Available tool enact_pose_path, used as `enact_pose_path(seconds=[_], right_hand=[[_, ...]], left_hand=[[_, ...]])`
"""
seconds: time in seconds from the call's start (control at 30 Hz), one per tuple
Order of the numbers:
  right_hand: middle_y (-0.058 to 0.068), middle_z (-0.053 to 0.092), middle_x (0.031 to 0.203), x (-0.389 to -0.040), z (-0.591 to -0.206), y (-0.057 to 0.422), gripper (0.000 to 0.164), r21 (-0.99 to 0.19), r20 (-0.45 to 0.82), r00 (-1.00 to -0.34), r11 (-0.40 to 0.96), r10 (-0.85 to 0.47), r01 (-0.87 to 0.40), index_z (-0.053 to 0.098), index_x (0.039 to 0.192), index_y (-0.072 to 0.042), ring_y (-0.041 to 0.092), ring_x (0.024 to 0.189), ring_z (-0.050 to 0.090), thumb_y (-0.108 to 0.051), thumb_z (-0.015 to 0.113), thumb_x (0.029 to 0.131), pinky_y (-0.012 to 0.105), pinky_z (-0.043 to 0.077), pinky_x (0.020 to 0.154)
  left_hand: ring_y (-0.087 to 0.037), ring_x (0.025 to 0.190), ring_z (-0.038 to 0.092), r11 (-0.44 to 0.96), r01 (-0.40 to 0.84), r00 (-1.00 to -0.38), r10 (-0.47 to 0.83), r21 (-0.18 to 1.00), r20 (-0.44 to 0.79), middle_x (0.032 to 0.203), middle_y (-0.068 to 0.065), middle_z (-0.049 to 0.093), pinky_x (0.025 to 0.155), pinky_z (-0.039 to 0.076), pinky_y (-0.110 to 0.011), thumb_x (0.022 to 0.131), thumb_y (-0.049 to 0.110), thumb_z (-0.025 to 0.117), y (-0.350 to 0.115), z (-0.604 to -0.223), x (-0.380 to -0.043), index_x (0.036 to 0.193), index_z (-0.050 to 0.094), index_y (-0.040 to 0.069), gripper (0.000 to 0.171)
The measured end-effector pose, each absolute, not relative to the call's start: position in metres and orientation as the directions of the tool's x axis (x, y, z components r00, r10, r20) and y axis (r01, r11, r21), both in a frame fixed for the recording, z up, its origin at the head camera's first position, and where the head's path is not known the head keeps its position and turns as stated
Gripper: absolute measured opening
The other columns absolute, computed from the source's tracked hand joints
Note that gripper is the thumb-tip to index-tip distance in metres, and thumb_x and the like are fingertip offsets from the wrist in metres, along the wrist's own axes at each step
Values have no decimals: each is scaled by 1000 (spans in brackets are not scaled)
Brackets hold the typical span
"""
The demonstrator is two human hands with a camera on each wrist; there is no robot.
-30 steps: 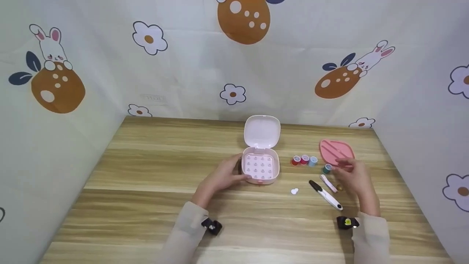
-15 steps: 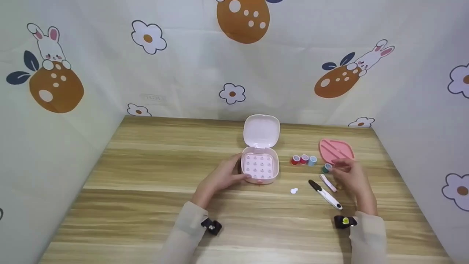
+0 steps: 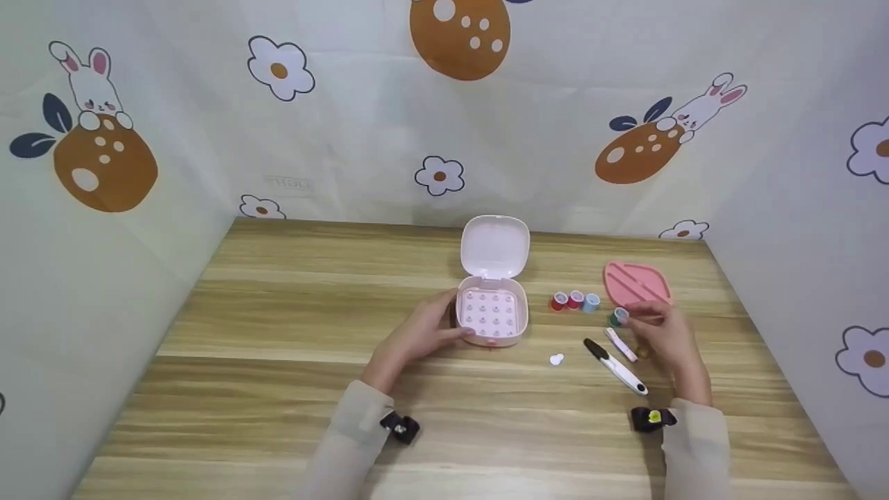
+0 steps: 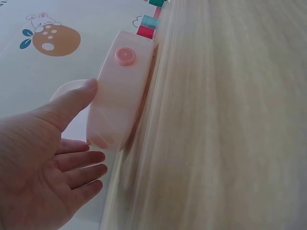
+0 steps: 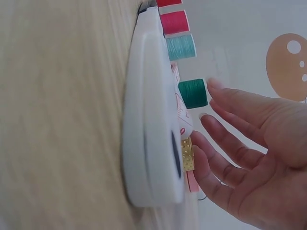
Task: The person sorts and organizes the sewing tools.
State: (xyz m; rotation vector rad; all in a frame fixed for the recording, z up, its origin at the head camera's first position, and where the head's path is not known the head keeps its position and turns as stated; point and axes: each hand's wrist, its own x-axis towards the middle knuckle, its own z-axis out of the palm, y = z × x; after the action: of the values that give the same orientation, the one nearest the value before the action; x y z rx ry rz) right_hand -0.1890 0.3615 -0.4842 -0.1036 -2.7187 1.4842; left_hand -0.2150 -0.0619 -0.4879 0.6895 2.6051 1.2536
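A pale pink box (image 3: 492, 341) stands with its lid up and a pattern of small prints on its inner floor. My left hand (image 3: 417, 337) rests at its front left corner, thumb (image 4: 79, 98) at the edge and the other fingers extended alongside. My right hand (image 3: 670, 340) is at a green thread spool (image 3: 617, 317) standing on the table. In the right wrist view the thumb (image 5: 218, 88) is right at the spool's top rim, and the other fingers hang loosely bent beside it.
Two red spools and a light blue spool (image 3: 591, 302) stand left of the green one. A pink slotted tray (image 3: 632, 281) lies behind; a folded printed tape (image 3: 620, 344), a white tool with a black tip (image 3: 618, 368), a gold thimble (image 5: 188, 154) and a small white piece (image 3: 556, 359) lie nearer.
My right hand has moved slightly left, its fingers closer in around the green spool. The left hand stays at the box.
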Motion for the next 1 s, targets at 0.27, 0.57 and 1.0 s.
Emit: enact_pose_path(seconds=[0.27, 0.57, 1.0], right_hand=[[4, 73, 96, -189, -485, 360, 43, -910, -72, -992, 399, 104, 108, 59, 133, 17, 10, 60, 57, -2, 73, 97, 23, 51, 49], [-3, 74, 92, -187, -486, 360, 42, -911, -69, -989, 396, 127, 115, 62, 128, 17, 6, 71, 62, -6, 76, 96, 22, 54, 55], [2, 75, 95, -188, -487, 361, 42, -905, -95, -989, 403, 115, 134, 62, 130, 15, 10, 66, 60, -8, 75, 98, 23, 53, 52]], left_hand=[[-40, 149, 44, 537, 331, -881, 471, 775, 50, 159, -26, 48, 128, 31, -50, 96, 29, 78, -62, -490, -215, 158, 40, -5, 81], [-41, 147, 47, 541, 356, -874, 481, 762, 68, 157, -24, 51, 127, 33, -52, 96, 30, 79, -63, -490, -216, 159, 41, -2, 80], [-40, 149, 45, 559, 347, -879, 474, 753, 53, 159, -24, 48, 128, 32, -51, 95, 31, 79, -63, -491, -217, 159, 41, -2, 81]])
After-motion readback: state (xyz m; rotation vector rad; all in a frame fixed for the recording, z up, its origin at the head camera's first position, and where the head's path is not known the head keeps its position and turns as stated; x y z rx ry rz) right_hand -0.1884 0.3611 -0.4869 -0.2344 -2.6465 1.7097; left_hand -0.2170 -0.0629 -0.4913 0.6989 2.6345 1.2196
